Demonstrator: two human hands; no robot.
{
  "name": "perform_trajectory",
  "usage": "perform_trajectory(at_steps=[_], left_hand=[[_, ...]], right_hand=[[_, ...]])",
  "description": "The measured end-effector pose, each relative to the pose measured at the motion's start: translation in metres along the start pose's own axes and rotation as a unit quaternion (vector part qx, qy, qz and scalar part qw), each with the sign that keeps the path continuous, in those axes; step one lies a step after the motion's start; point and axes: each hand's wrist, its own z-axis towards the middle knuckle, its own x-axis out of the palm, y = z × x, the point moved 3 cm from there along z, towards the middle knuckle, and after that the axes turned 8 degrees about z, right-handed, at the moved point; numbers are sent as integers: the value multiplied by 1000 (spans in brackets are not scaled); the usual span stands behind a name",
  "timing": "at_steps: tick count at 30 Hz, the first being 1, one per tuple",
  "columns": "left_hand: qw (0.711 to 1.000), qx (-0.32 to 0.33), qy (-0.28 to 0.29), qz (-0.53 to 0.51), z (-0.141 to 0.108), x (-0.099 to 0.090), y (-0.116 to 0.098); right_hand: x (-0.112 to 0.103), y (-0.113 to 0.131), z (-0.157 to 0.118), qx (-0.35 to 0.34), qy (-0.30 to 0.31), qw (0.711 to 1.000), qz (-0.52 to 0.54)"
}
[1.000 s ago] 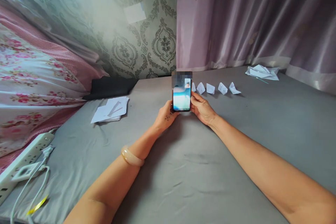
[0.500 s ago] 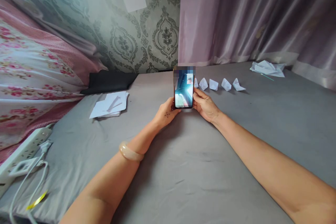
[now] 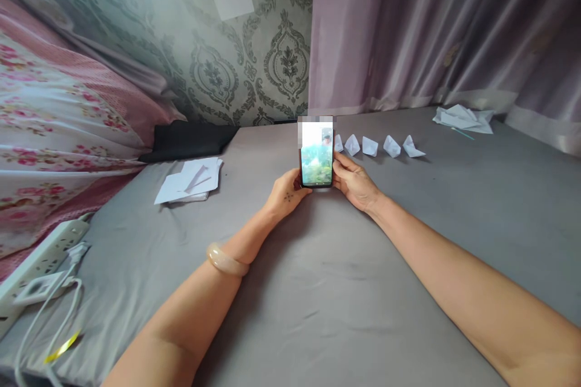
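A smartphone (image 3: 316, 160) stands upright between my hands, its lit screen facing me and its top partly blurred out. My left hand (image 3: 287, 193) is closed on its lower left edge, thumb along the bottom. On the other side, my right hand (image 3: 354, 180) grips the lower right edge, with its far fingers hidden behind the phone. Just beyond my right hand, several folded white paper shapes (image 3: 370, 146) sit in a row; the leftmost is partly covered by the phone. A pale bangle (image 3: 227, 261) circles my left wrist.
White paper sheets (image 3: 190, 181) lie on the grey bedsheet (image 3: 345, 290) at left, near a folded black cloth (image 3: 190, 140). More papers (image 3: 463, 118) and a thin green stick (image 3: 463, 133) are at far right. A power strip (image 3: 45, 260) with white cables is at the left edge.
The phone screen has gone from a dark blue picture to a brighter, greenish one. Both hands keep their hold, and the phone has shifted very slightly left.
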Motion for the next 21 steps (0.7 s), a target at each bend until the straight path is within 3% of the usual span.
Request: perform_trajectory(at_steps=[21], left_hand=[[999, -13, -39, 17, 0, 2, 4]], right_hand=[[-1, 1, 1, 10, 9, 1000, -4]])
